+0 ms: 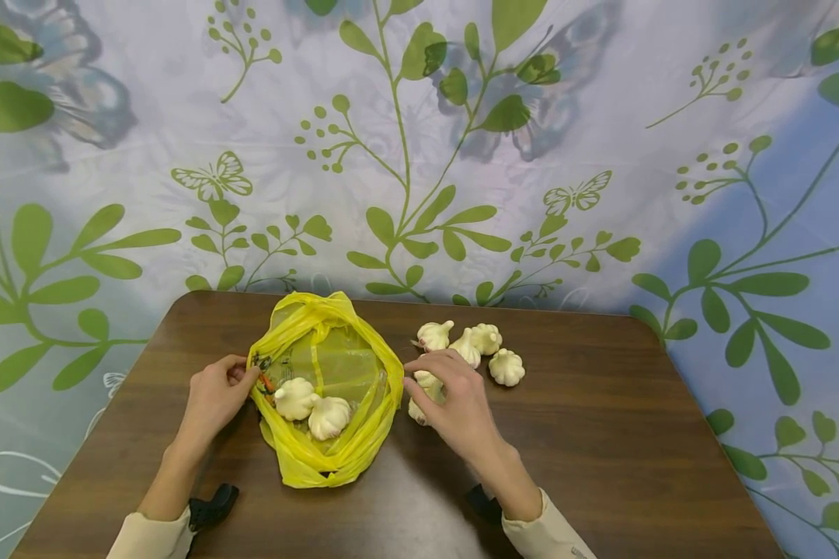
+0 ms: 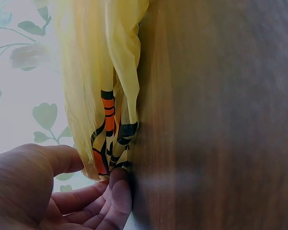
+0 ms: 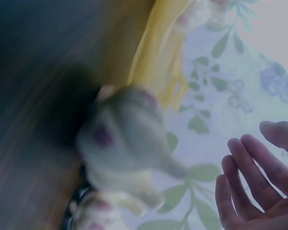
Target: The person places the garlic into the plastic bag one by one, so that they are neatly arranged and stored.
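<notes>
A yellow plastic bag (image 1: pixel 384 341) stands with its mouth spread wide on the table. Two white garlic bulbs (image 1: pixel 330 418) lie inside it. My left hand (image 1: pixel 217 388) pinches the bag's left edge between thumb and fingers; in the left wrist view the bag (image 2: pixel 93 86) shows orange and black print by the fingertips. My right hand (image 1: pixel 454 400) is beside the bag's right rim, fingers loosely bent and holding nothing, partly covering garlic bulbs (image 1: pixel 418 411) beneath it. In the right wrist view the hand (image 3: pixel 259 182) is apart from a blurred garlic bulb (image 3: pixel 125 129).
Several more garlic bulbs (image 1: pixel 506 367) form a loose group on the right behind my right hand. The brown wooden table (image 1: pixel 615 435) meets a hanging cloth (image 1: pixel 419 155) printed with leaves and butterflies at its back edge.
</notes>
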The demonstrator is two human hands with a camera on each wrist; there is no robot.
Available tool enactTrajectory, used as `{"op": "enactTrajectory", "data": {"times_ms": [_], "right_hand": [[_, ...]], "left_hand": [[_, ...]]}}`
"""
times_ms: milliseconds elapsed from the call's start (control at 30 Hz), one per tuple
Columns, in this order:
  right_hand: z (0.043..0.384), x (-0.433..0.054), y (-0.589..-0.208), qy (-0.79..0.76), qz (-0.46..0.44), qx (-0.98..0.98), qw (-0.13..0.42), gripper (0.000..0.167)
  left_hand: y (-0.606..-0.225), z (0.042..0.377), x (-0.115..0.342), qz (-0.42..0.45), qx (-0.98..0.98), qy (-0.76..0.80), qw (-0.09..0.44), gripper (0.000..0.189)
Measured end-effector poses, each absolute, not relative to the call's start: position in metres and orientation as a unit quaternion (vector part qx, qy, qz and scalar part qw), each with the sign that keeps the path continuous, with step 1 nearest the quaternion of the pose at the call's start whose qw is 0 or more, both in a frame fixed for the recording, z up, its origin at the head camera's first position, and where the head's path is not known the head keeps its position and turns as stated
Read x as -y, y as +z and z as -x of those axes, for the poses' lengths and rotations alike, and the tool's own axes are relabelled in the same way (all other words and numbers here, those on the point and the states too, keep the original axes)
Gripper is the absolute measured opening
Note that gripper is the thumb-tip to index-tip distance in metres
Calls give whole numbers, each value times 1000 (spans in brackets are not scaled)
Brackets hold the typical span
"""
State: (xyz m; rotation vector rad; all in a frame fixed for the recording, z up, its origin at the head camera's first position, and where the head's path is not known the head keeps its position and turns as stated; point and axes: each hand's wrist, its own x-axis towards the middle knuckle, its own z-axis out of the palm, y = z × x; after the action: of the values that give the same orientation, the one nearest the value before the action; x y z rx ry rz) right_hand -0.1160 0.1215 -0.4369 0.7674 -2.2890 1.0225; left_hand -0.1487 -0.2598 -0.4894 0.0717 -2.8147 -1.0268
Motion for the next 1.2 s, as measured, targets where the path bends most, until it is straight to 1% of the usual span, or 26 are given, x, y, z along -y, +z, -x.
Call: {"op": "enactTrajectory", "data": {"times_ms": [300, 567, 867, 1200], "right_hand": [[121, -150, -439, 365, -253, 851, 281, 16], [122, -152, -441, 350, -231, 867, 269, 12], [119, -154, -442, 347, -156, 901, 207, 7], [119, -152, -447, 333, -135, 920, 153, 9]], "left_hand": [[-489, 147, 260, -20, 937, -341, 73, 34], [-489, 148, 261, -22, 939, -336, 74, 32], [-488, 148, 258, -22, 939, -336, 77, 33], [-490, 149, 258, -23, 937, -339, 81, 33]]}}
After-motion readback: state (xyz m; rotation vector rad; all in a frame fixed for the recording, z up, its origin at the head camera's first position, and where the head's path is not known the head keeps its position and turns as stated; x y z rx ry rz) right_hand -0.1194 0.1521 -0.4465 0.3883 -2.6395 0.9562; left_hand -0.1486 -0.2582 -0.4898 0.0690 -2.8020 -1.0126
